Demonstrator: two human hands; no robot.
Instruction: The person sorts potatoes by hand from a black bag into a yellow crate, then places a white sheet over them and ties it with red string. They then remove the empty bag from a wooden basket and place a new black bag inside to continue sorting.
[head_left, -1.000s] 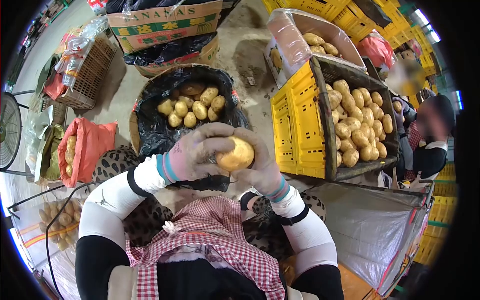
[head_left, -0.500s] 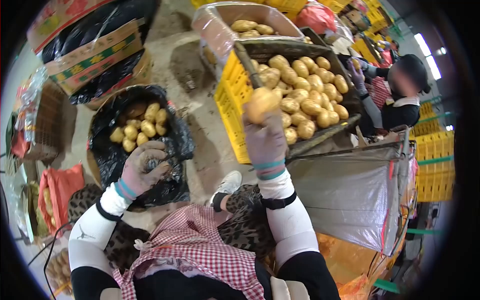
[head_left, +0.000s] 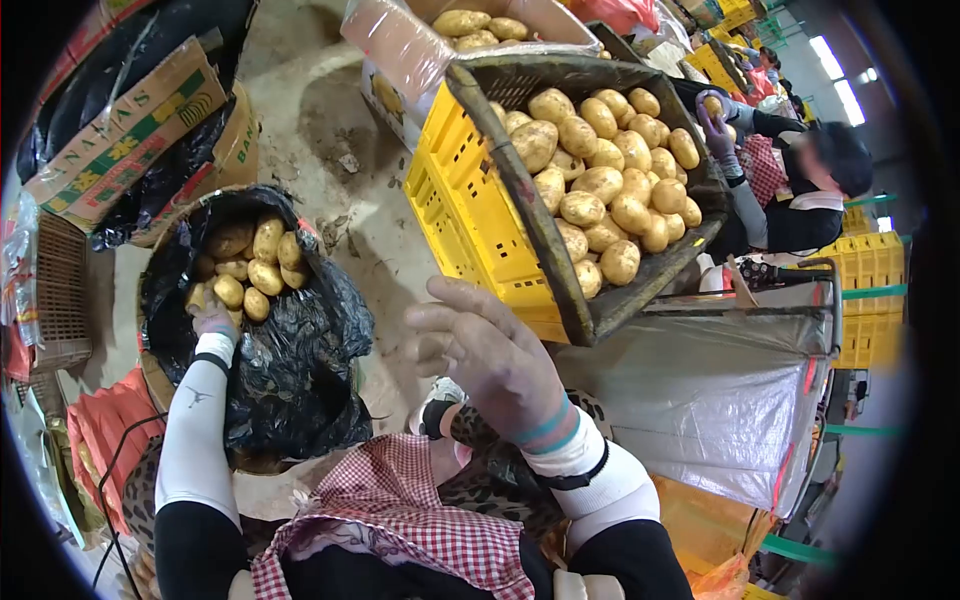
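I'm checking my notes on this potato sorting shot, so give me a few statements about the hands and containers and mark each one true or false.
1. The left hand reaches into the black-lined basket of potatoes. True.
2. The right hand holds a potato. False: it is open and empty.
3. The yellow crate is empty. False: a dark tray full of potatoes sits on it.
4. Another person works beyond the crate. True.

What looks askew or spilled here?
The dark crate of potatoes sits tilted on the yellow crate, low edge towards the person. No potatoes on the floor. Nothing else stands out.
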